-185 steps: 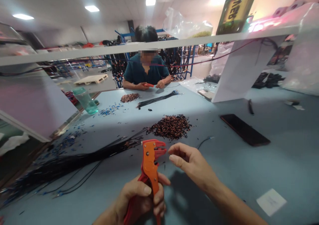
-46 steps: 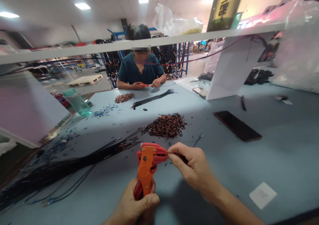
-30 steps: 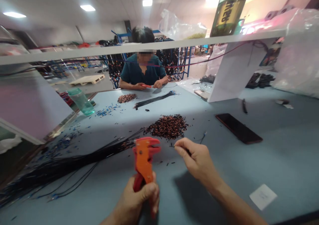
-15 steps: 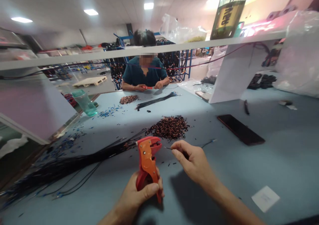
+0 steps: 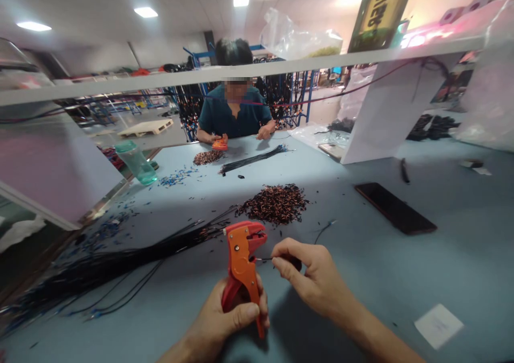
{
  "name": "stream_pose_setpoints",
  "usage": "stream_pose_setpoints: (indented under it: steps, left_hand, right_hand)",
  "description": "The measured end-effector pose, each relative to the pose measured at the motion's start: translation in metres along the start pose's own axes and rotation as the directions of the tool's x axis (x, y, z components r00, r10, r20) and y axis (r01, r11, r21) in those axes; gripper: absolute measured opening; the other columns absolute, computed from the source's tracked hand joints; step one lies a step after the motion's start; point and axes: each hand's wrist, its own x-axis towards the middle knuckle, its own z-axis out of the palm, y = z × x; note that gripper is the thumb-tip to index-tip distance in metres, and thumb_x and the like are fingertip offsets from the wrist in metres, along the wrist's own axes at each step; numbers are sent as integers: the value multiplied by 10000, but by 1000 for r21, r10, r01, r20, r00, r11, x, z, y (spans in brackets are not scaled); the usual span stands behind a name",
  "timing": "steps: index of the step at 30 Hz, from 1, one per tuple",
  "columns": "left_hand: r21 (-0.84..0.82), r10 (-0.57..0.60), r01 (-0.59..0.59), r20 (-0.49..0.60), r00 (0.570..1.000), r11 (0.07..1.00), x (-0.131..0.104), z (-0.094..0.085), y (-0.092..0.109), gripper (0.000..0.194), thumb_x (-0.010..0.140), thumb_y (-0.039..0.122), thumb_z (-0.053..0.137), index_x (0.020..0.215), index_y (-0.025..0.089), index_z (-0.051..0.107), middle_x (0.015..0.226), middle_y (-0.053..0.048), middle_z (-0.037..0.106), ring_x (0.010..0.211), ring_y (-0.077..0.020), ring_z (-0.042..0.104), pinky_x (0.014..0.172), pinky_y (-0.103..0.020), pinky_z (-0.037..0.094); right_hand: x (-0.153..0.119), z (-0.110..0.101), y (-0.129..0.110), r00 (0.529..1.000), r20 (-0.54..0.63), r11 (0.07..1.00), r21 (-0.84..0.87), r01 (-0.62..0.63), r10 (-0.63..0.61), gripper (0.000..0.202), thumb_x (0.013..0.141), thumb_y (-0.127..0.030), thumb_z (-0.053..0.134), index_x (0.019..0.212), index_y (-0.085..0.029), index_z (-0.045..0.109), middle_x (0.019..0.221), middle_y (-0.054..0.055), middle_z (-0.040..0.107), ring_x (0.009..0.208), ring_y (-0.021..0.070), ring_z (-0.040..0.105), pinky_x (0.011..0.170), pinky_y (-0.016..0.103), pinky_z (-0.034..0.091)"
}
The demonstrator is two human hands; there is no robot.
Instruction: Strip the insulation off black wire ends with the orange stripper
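Orange stripper point(image 5: 241, 253) gripped in the left hand point(image 5: 227, 312), black wire point(image 5: 267, 258) pinched by the right hand point(image 5: 311, 269); the wire's seemingly bared tip point(image 5: 258, 259) could be bent if the stripper is bumped.

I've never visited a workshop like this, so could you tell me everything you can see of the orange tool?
The orange tool has an orange body, red jaws and small round rivets; metal or plastic, I cannot tell. It is gripped in the left hand, roughly upright above the table, its orange and red handles downward and spread. The jaws gape toward the right hand, whose wire ends close below them; whether it touches the tool is unclear.
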Motion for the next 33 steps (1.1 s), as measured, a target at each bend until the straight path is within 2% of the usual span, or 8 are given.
stream_pose_setpoints:
  steps: [5, 8, 11, 14, 17, 23, 28, 33]
  left_hand:
    - [87, 32, -35, 43, 999, 996, -3, -2, -2, 387, 769, 451, 754, 965, 155, 600, 804, -47, 619, 715, -171, 609, 682, -315, 507]
    - [293, 157, -157, 21, 987, 943, -4, -5, -2, 295, 840, 412, 681, 988, 168, 608, 844, -52, 625, 765, -170, 606, 719, -302, 511]
    - [634, 364, -294, 20, 931, 715, -5, -8, 2, 123, 903, 299, 587, 952, 187, 607, 863, -50, 641, 796, -169, 618, 734, -278, 513]
    - [822, 555, -388, 108, 825, 417, -3, -9, 5, 150, 891, 211, 562, 1041, 221, 569, 856, -26, 651, 736, -149, 625, 675, -243, 508]
    - [867, 630, -441, 212, 747, 231, 0, -9, 6, 258, 884, 258, 538, 1138, 221, 519, 859, -34, 647, 687, -154, 619, 630, -253, 507]
    - [916, 652, -400, 280, 704, 38, 4, -12, 2, 262, 904, 274, 497, 1151, 188, 494, 917, -97, 664, 778, -209, 648, 680, -315, 533]
    - [928, 658, -356, 337, 674, -110, 4, -15, -4, 318, 872, 209, 488, 1184, 152, 474, 968, -143, 664, 843, -253, 646, 726, -383, 558]
    - [922, 672, -349, 366, 644, -167, 5, -14, -2, 348, 847, 178, 498, 1191, 136, 471, 956, -153, 665, 819, -259, 645, 702, -393, 569]
  right_hand:
    - [-5, 4, -2, 999, -16, 999, -28, -39, 38, 177, 880, -213, 512, 720, -184, 583, 523, -67, 429, 469, 87, 376, 483, 209, 303]
    - [-5, 5, -3, 999, -16, 999, -14, -51, 51, 190, 884, -229, 519, 710, -179, 578, 513, -69, 420, 462, 83, 366, 484, 209, 296]
    - [-4, 6, -4, 997, -4, 996, 45, -82, 83, 203, 883, -254, 520, 701, -181, 572, 518, -66, 413, 477, 88, 365, 495, 214, 301]
    - [-3, 7, -3, 986, 28, 976, 142, -166, 164, 205, 872, -290, 525, 711, -177, 583, 541, -58, 419, 501, 96, 373, 502, 220, 305]
    - [-2, 8, -1, 963, 88, 913, 309, -268, 253, 203, 864, -330, 543, 762, -165, 605, 581, -40, 471, 531, 106, 410, 508, 219, 336]
    - [-3, 13, 1, 956, 222, 765, 576, -287, 191, 233, 848, -349, 639, 708, -177, 564, 661, -38, 510, 598, 101, 458, 575, 205, 412]
    - [-4, 16, 4, 954, 230, 790, 540, -289, 192, 149, 820, -215, 614, 680, -177, 576, 668, -34, 523, 609, 98, 441, 558, 185, 407]
    - [-3, 14, 5, 942, 249, 814, 483, -324, 227, 109, 761, -139, 577, 660, -168, 605, 656, -25, 550, 605, 100, 452, 544, 182, 411]
